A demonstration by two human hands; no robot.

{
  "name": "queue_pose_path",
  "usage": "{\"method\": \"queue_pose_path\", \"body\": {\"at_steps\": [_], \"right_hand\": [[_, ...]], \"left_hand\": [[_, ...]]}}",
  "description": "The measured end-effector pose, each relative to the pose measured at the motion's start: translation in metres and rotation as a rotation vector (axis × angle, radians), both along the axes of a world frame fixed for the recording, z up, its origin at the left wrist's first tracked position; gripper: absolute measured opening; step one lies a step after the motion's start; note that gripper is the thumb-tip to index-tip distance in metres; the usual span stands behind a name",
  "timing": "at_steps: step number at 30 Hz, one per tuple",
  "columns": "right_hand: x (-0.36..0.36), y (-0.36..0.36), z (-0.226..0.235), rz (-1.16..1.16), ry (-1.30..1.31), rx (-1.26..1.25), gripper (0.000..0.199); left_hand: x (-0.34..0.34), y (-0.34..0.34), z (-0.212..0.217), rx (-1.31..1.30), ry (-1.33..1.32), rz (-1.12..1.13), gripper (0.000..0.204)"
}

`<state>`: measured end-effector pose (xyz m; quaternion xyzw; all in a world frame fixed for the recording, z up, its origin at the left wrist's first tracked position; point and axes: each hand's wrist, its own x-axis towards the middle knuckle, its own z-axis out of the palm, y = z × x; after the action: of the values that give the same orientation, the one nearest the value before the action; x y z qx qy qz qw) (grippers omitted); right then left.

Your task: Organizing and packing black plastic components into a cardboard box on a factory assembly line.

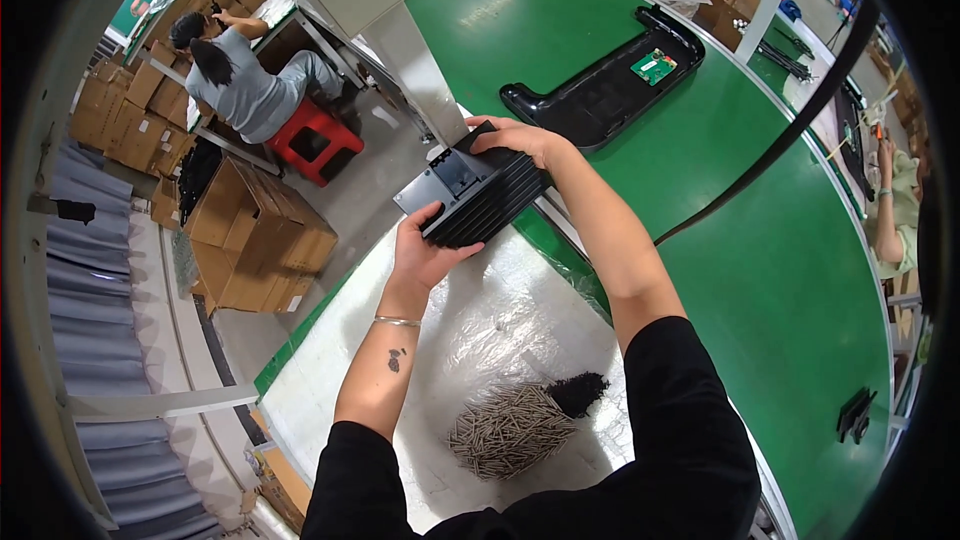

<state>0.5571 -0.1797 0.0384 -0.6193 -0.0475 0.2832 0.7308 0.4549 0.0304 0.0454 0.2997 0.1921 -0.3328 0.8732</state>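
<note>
Held item: black ribbed plastic part, centre of frame, above the white table.
Left hand: fingers curled around its lower edge.
Right hand: fingers clamped over its top edge.
Lower centre: pile of metal pins, black screws.
Upper right: black tray on green conveyor.

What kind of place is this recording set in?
Most likely a factory assembly line: a green conveyor belt carries a black plastic housing, both hands hold a stack of black ribbed parts, and cardboard boxes stand nearby.
</note>
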Motion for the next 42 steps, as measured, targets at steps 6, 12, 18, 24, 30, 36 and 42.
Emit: {"method": "queue_pose_path", "body": {"at_steps": [6, 12, 18, 24, 30, 36, 42], "right_hand": [[0.003, -0.014, -0.001, -0.177, -0.155, -0.094, 0.054], [-0.031, -0.010, 0.006, -0.563, 0.036, -0.304, 0.053], [-0.039, -0.001, 0.015, -0.402, 0.205, 0.057, 0.042], [-0.037, -0.013, 0.004, -0.282, 0.289, -0.034, 0.041], [-0.049, 0.001, 0.000, -0.363, 0.200, 0.111, 0.035], [-0.051, -0.010, 0.001, -0.353, 0.225, 0.087, 0.044], [-0.044, -0.015, 0.003, -0.391, 0.254, 0.053, 0.030]], "left_hand": [[0.001, 0.000, 0.008, 0.241, 0.020, -0.001, 0.039], [-0.001, 0.007, 0.014, 0.283, -0.066, 0.109, 0.057], [-0.007, -0.021, 0.011, 0.451, -0.080, 0.190, 0.040], [-0.004, -0.016, 0.021, 0.433, 0.085, 0.169, 0.042], [-0.009, -0.014, 0.010, 0.316, -0.054, 0.031, 0.047], [-0.008, -0.027, 0.023, 0.348, -0.052, 0.046, 0.048], [0.002, -0.027, 0.015, 0.296, -0.035, 0.053, 0.048]]}}
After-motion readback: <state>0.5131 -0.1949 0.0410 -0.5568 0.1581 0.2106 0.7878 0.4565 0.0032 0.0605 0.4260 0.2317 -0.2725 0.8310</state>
